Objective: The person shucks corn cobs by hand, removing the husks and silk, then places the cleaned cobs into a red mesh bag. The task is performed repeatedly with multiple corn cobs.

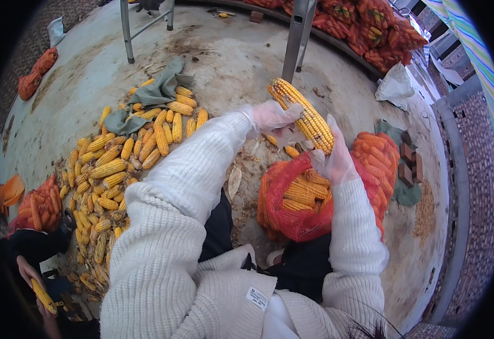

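Both my hands wear thin clear plastic gloves and hold one large yellow ear of corn (302,114) in front of me. My left hand (274,118) grips its side near the middle. My right hand (336,156) supports its lower end. Some kernels on the cob look pale or damaged. Just below my right hand stands a red mesh sack (297,224) with its mouth spread, partly filled with husked corn ears (304,190). To the left, a large heap of husked corn (111,169) lies on the concrete floor, with green cloth (162,87) draped over its far end.
A filled mesh sack (374,161) and several bricks (410,163) are to the right. Metal ladder legs (295,42) stand ahead, before stacked corn sacks (370,29). At lower left, another person's hand (30,271) holds a corn ear (43,296) beside another sack (41,205).
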The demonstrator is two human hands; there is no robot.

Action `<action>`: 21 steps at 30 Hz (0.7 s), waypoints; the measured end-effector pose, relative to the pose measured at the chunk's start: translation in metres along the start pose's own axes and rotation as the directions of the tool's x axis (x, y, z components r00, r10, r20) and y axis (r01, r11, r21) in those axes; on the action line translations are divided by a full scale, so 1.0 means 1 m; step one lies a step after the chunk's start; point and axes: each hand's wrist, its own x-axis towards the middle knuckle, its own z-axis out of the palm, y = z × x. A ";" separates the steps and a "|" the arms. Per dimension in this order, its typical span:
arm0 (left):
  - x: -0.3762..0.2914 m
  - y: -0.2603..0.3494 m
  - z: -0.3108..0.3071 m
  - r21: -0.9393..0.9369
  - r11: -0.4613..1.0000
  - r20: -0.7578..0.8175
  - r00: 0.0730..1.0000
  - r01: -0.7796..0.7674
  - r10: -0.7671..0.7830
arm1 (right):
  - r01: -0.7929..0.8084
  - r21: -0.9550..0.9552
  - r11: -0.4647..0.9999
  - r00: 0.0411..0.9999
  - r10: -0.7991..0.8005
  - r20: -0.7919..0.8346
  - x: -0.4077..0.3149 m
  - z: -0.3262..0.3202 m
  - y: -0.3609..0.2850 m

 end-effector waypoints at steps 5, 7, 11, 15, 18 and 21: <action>-0.004 0.019 0.005 0.163 0.984 -0.047 0.997 0.068 -0.061 | 0.037 0.041 0.999 0.998 -0.034 -0.056 -0.001 0.001 -0.001; -0.010 0.027 0.011 0.157 0.987 -0.108 0.994 0.036 -0.019 | 0.053 0.032 0.998 0.996 -0.051 -0.071 -0.002 -0.004 -0.002; 0.011 -0.002 -0.031 0.346 0.938 -0.118 0.991 -0.016 0.061 | 0.114 0.084 0.990 0.990 -0.105 -0.099 -0.006 -0.005 -0.007; 0.027 -0.031 -0.079 0.453 0.872 -0.286 0.957 0.185 -0.055 | 0.144 0.043 0.989 0.983 -0.139 -0.119 -0.005 -0.006 -0.008; 0.032 -0.057 -0.079 0.329 0.933 -0.441 0.897 0.144 0.017 | 0.139 0.023 0.990 0.984 -0.136 -0.113 -0.003 -0.005 -0.007; 0.031 -0.048 -0.050 0.243 0.967 -0.437 0.899 0.075 0.040 | 0.147 0.025 0.989 0.984 -0.144 -0.102 -0.008 -0.011 -0.010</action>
